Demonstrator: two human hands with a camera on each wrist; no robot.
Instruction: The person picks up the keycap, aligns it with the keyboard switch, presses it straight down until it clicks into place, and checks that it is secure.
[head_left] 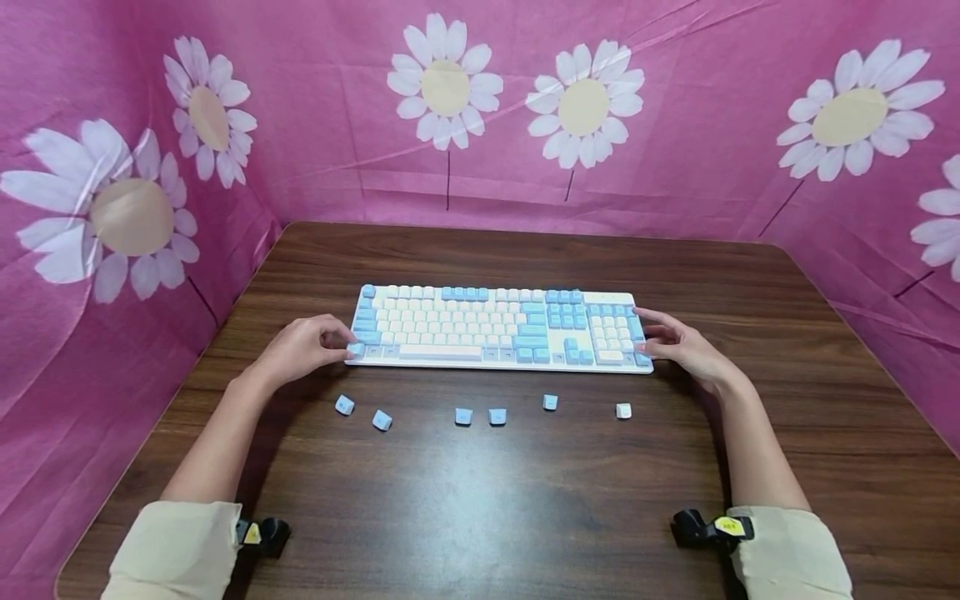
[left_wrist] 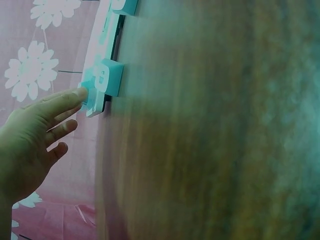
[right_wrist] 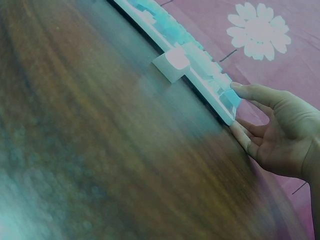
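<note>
A white and light-blue keyboard [head_left: 442,360] lies on the table, with several bare key sockets along its front row. My left hand [head_left: 303,346] pinches its front left corner, at a blue corner keycap; in the left wrist view that hand [left_wrist: 37,132] has its other fingers loosely bent. At the right end, my right hand [head_left: 693,354] grips the keyboard's side edge, one finger over the keys and another at the edge in the right wrist view. In front lie loose blue keycaps [head_left: 463,417] and one white keycap [head_left: 623,411]. The undersides of the grips are hidden.
The dark wooden table [head_left: 465,508] reaches back to a pink curtain [head_left: 322,108] with white flowers, which also hangs at both sides. Black wrist mounts [head_left: 708,528] sit at both cuffs. Light glares off the table in front of the keycaps.
</note>
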